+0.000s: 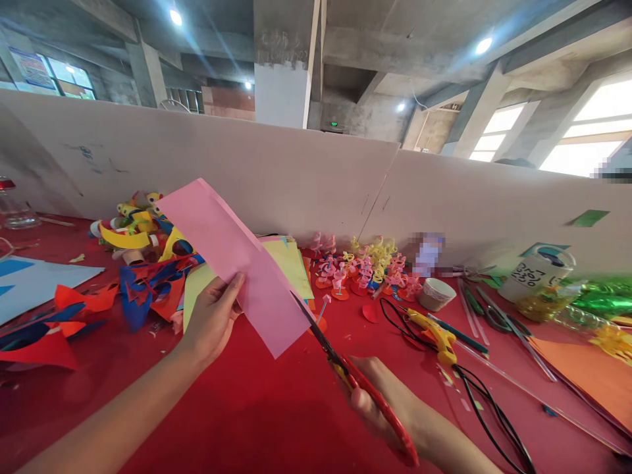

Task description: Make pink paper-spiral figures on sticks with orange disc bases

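Observation:
My left hand (pixel 213 315) pinches a long folded sheet of pink paper (pixel 247 270) by its lower left edge and holds it tilted above the table. In my right hand (pixel 382 395) is a pair of red-handled scissors (pixel 390 415), gripped by the handles. Their dark blades reach the paper's right end and overlap its edge. Whether the blades have cut into it I cannot tell. Behind the pink paper lie yellow paper sheets (pixel 291 263).
A yellow glue gun (pixel 439 336) with a black cord lies right, near a paper cup (pixel 437 293). Small pink and yellow paper crafts (pixel 365 266) stand at the back. Blue and red paper shapes (pixel 143 293) are left, orange sheets (pixel 587 375) far right. A white partition (pixel 296 178) rises behind.

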Demonstrator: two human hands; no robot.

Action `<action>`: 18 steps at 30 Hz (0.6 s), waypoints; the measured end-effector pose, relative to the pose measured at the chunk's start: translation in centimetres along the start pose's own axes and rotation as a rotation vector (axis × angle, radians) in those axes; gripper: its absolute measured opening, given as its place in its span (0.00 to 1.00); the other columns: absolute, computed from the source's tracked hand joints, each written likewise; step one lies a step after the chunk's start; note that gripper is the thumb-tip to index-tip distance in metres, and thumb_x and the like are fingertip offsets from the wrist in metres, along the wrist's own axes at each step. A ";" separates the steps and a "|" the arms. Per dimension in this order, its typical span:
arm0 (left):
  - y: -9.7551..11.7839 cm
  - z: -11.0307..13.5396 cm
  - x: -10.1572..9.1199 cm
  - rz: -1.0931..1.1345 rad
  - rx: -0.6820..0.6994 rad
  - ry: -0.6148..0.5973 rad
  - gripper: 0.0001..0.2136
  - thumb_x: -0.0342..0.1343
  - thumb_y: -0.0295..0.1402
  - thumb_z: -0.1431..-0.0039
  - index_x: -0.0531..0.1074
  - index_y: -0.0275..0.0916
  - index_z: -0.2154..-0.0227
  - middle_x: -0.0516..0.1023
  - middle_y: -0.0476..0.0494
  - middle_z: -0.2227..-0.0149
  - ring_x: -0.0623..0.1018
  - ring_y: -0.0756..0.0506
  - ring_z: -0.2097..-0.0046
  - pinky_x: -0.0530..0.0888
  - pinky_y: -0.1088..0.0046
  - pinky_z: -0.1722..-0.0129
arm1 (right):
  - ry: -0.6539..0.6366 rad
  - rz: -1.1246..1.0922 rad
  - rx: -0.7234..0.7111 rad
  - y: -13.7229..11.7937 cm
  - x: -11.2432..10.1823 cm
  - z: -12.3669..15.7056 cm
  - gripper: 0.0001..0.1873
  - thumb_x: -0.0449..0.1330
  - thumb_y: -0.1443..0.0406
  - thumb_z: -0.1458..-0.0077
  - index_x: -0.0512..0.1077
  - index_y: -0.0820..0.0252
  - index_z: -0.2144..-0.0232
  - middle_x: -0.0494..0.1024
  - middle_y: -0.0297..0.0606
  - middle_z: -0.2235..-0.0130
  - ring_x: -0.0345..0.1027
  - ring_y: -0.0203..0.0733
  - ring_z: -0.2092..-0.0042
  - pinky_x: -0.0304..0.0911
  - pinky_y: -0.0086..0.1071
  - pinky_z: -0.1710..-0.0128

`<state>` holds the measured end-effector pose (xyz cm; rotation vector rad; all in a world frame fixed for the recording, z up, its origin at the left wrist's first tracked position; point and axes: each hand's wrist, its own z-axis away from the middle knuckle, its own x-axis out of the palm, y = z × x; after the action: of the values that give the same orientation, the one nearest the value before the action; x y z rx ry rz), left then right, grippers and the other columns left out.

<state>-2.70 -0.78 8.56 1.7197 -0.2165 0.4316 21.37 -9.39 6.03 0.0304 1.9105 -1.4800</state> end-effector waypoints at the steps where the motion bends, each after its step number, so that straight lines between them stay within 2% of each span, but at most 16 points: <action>1: 0.0 0.0 0.0 0.001 0.000 0.002 0.11 0.65 0.38 0.59 0.76 0.40 0.71 0.76 0.52 0.73 0.73 0.51 0.73 0.72 0.78 0.75 | 0.005 0.000 -0.004 0.1 0.1 -0.1 0.33 0.37 0.35 0.52 0.50 0.59 0.79 0.52 0.28 0.78 0.42 0.30 0.76 0.40 0.26 0.80; 7: 0.3 0.2 -0.1 0.023 -0.019 0.020 0.10 0.66 0.37 0.60 0.76 0.39 0.73 0.75 0.53 0.75 0.72 0.51 0.74 0.71 0.80 0.78 | 0.035 0.036 0.023 0.2 0.3 -0.2 0.34 0.36 0.34 0.54 0.50 0.59 0.80 0.50 0.27 0.78 0.41 0.30 0.76 0.39 0.27 0.81; 10: 0.5 0.2 0.0 0.040 -0.021 0.027 0.09 0.66 0.35 0.60 0.75 0.40 0.74 0.76 0.53 0.73 0.73 0.51 0.72 0.71 0.80 0.77 | 0.055 0.073 0.041 0.1 0.3 -0.1 0.34 0.35 0.34 0.54 0.50 0.59 0.80 0.51 0.28 0.78 0.41 0.30 0.76 0.39 0.27 0.80; 13: 0.8 0.2 0.1 0.043 -0.004 0.013 0.08 0.65 0.34 0.59 0.75 0.42 0.73 0.77 0.52 0.70 0.74 0.50 0.69 0.72 0.80 0.75 | 0.022 0.067 0.036 0.1 0.0 0.0 0.34 0.36 0.34 0.53 0.51 0.59 0.80 0.51 0.27 0.79 0.42 0.30 0.77 0.39 0.27 0.80; 18: 1.1 0.5 0.2 0.012 0.030 -0.043 0.08 0.65 0.33 0.58 0.74 0.42 0.72 0.76 0.52 0.70 0.74 0.50 0.69 0.73 0.79 0.74 | -0.053 0.062 -0.021 -0.6 -0.8 0.4 0.34 0.34 0.36 0.51 0.55 0.59 0.77 0.59 0.32 0.76 0.50 0.33 0.75 0.50 0.27 0.77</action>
<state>-2.84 -1.45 9.56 1.7586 -0.2528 0.4095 21.96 -9.65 6.97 0.0395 1.8658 -1.4064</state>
